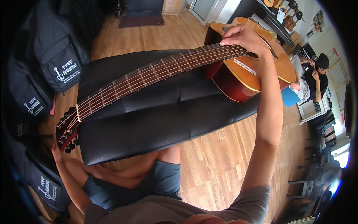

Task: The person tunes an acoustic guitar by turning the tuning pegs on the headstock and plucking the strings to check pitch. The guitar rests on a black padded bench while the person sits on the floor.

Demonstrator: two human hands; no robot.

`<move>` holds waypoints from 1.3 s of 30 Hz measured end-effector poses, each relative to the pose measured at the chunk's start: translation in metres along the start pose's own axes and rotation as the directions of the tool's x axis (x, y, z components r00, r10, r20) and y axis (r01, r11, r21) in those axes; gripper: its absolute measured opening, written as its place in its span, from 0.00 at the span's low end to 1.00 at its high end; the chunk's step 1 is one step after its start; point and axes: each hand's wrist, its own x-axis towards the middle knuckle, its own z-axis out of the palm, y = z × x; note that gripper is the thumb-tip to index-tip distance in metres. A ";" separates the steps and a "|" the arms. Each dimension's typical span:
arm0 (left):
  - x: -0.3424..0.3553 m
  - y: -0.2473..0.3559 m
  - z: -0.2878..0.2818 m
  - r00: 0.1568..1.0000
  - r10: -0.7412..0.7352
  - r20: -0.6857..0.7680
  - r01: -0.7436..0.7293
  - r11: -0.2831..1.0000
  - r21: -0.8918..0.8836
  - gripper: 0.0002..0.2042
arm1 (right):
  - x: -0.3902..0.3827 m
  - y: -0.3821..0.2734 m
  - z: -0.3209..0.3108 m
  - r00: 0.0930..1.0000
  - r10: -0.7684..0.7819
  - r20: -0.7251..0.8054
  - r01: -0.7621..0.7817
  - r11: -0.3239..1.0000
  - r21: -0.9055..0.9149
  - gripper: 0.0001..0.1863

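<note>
An acoustic guitar (276, 63) lies strings up across a black padded bench (160, 112), its orange-brown body at the right and its neck running to the left. A white label (244, 66) is stuck on the guitar's top. At the headstock (67, 130), beyond the bench's left end, my left hand (57, 152) is closed on the lower edge, its fingers mostly hidden. My right hand (244, 39) lies over the strings where the neck meets the body. Its thumb and fingers are pinched together at the far side of the fretboard; whatever is between them cannot be made out.
Several black guitar bags (56, 59) stand along the left. A dark mat (141, 21) lies on the wood floor (220, 160) at the back. Another person (313, 80) sits at the right, near a blue seat (290, 97). A dark keyboard (257, 16) stands behind the guitar.
</note>
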 end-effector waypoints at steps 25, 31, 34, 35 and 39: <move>-0.017 0.160 0.067 0.995 -0.057 -0.085 0.047 0.993 -0.110 0.22 | -0.001 0.025 -0.001 0.999 -0.030 -0.028 0.030 1.000 0.008 0.08; 0.009 0.286 0.120 0.974 0.135 0.181 -0.065 0.936 -0.345 0.19 | -0.006 0.024 -0.003 0.999 0.002 -0.049 -0.002 1.000 -0.002 0.09; 0.023 0.289 0.145 0.888 0.271 0.371 0.025 0.778 -0.628 0.15 | -0.005 0.028 -0.002 0.998 -0.028 -0.054 0.031 0.997 0.065 0.10; 0.026 0.280 0.155 0.840 0.353 0.413 0.071 0.682 -0.728 0.15 | -0.003 0.027 -0.002 0.999 -0.015 -0.048 0.019 0.997 0.077 0.10; 0.021 0.245 0.201 0.679 0.598 0.426 0.250 0.357 -0.900 0.13 | -0.003 0.035 -0.006 0.998 0.037 -0.055 -0.032 0.995 0.090 0.10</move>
